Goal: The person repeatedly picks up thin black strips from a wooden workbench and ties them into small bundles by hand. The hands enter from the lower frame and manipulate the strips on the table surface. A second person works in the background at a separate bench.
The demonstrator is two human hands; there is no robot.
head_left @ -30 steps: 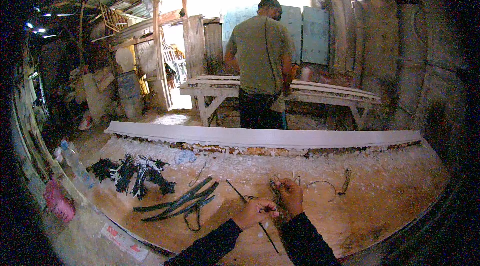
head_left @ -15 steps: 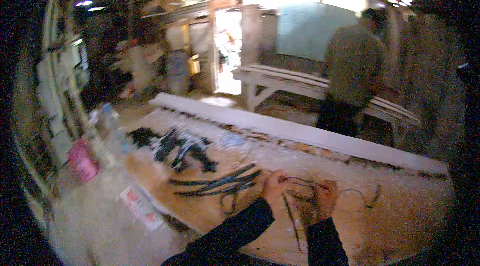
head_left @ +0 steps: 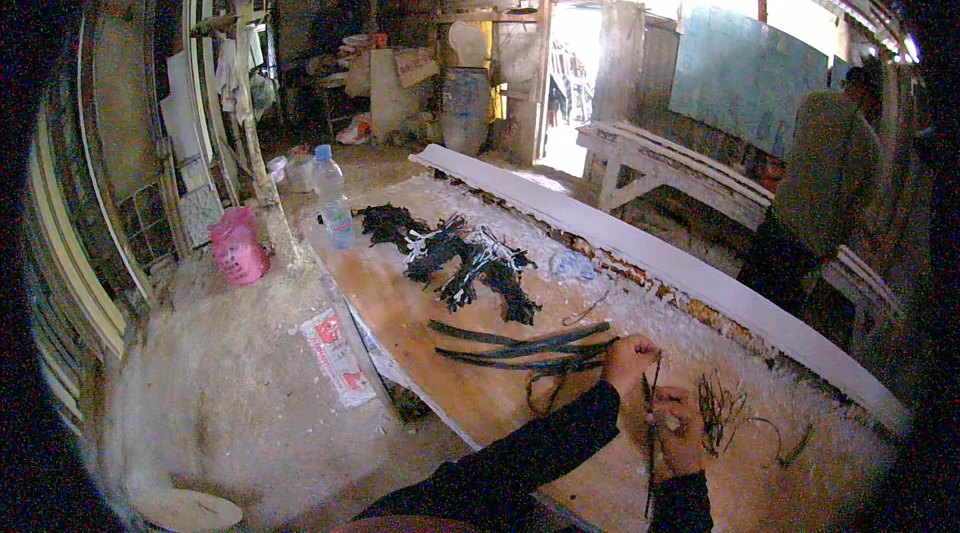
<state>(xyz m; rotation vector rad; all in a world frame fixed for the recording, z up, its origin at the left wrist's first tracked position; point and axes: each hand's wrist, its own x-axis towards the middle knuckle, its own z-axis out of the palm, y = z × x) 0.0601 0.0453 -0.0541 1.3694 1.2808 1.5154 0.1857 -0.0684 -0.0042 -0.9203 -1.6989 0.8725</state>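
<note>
My left hand (head_left: 632,359) is closed in a pinch at the upper end of a thin dark strip (head_left: 649,473). Just below it, my right hand (head_left: 677,433) has its fingers curled round the same strip, which hangs down toward the table's near edge. Beside the right hand lies a loose tangle of thin wire-like strands (head_left: 722,411), with one curled strand further right. Several long black flat strips (head_left: 520,345) are spread next to my left hand. Behind them are piled bundles of short black pieces (head_left: 440,251), some with whitish strands.
A clear bottle with a blue cap (head_left: 332,198) stands at the table's far left. A pink bag (head_left: 238,246) and a printed white sack (head_left: 338,358) are left of the table. A long white board (head_left: 640,258) runs along the far side. A person (head_left: 825,173) stands at a bench (head_left: 690,178).
The view has swung left, so things sit further right. My hands were side by side with thin strands between them; now they are closer, one above the other on the dark strip.
</note>
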